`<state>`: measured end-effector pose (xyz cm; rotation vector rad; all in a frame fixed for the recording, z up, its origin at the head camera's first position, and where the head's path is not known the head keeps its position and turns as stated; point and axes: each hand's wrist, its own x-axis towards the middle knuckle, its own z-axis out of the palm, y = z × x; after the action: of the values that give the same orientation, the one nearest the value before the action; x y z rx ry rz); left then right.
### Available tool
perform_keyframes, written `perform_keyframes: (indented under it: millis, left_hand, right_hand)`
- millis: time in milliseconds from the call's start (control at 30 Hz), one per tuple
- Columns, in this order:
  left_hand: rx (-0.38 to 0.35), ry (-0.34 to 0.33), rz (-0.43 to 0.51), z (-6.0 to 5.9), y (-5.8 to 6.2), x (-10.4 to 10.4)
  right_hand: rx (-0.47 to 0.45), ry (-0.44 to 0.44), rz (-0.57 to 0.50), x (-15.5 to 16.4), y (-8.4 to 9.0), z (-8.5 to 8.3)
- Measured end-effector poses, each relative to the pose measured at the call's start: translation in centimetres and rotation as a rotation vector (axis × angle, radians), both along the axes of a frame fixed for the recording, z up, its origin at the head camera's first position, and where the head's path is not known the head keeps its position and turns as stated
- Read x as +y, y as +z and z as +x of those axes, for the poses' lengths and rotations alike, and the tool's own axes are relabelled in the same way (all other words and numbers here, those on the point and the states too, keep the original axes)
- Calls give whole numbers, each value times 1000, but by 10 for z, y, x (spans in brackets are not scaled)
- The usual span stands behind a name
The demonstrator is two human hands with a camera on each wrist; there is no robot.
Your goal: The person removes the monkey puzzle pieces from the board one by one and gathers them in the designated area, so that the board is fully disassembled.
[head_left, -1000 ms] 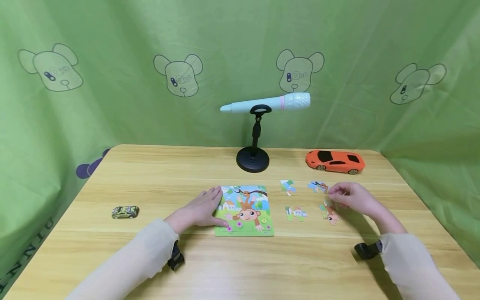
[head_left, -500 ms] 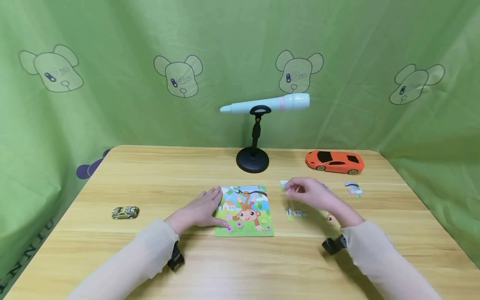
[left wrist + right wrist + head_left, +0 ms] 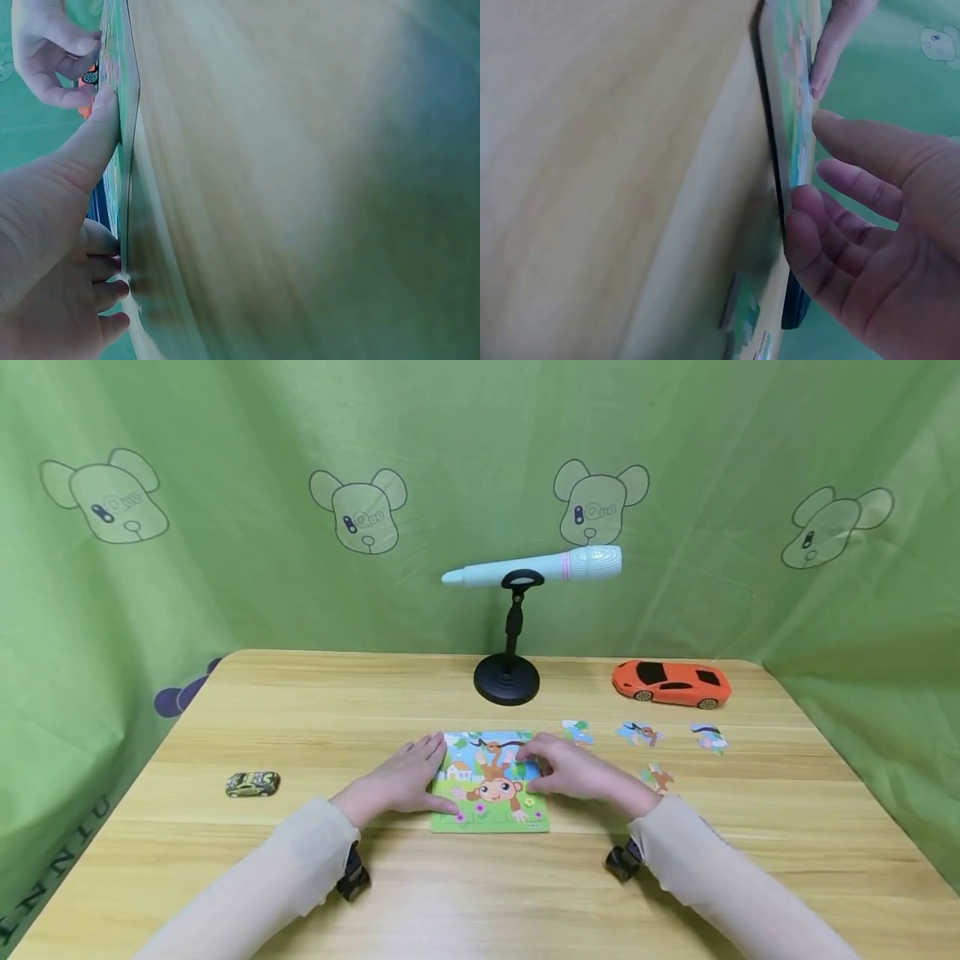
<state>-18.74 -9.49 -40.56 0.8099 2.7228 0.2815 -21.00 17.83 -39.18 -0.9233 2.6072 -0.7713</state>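
Note:
A monkey jigsaw puzzle board (image 3: pixel 487 824) lies at the middle of the table in the head view. My left hand (image 3: pixel 396 783) rests along its left side, thumb (image 3: pixel 90 142) on the near left part and fingers at the left edge. Over the right side of the board is my right hand (image 3: pixel 573 768), its fingers bent loosely; in the right wrist view the fingertips (image 3: pixel 804 225) are at the board's edge. No piece shows between them. Loose puzzle pieces lie to the right: one with leaves (image 3: pixel 577 732), two with branches (image 3: pixel 640 733) (image 3: pixel 708 738) and a brown one (image 3: pixel 657 777).
Behind the board stands a light blue toy microphone (image 3: pixel 532 567) on a black stand (image 3: pixel 507 679). An orange toy car (image 3: pixel 671 683) sits at the back right, a small camouflage toy car (image 3: pixel 252 784) at the left. A green curtain (image 3: pixel 480 460) hangs behind the table.
My right hand has come left from the far loose pieces to the board, leaving a branch piece at the far right uncovered. The left hand has stayed on the board.

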Motion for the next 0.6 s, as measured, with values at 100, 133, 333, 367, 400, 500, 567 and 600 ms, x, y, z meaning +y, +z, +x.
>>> perform_keyframes:
  millis: [100,133,333,367,400,500,567,600]
  left_hand:
    - [4,-1,-2,0,0,0]
    - [6,-2,-5,0,0,0]
    - [5,3,-8,-1,0,1]
    - [6,4,-10,-1,0,1]
    - [7,4,-12,-1,0,1]
    - [13,1,-18,-1,0,1]
    - [16,-2,-18,-1,0,1]
    - [16,-2,-17,-1,0,1]
  right_hand:
    - [-11,-1,27,-2,-1,2]
    - [-12,0,33,-2,-2,2]
    - [-8,27,41,-3,-3,2]
    - [-9,31,40,-3,-3,1]
    - [-11,32,41,-3,-3,1]
    - [-20,27,46,-4,-3,0]
    - [-26,21,52,-5,-4,-1]
    - [-28,17,54,-5,-4,-2]
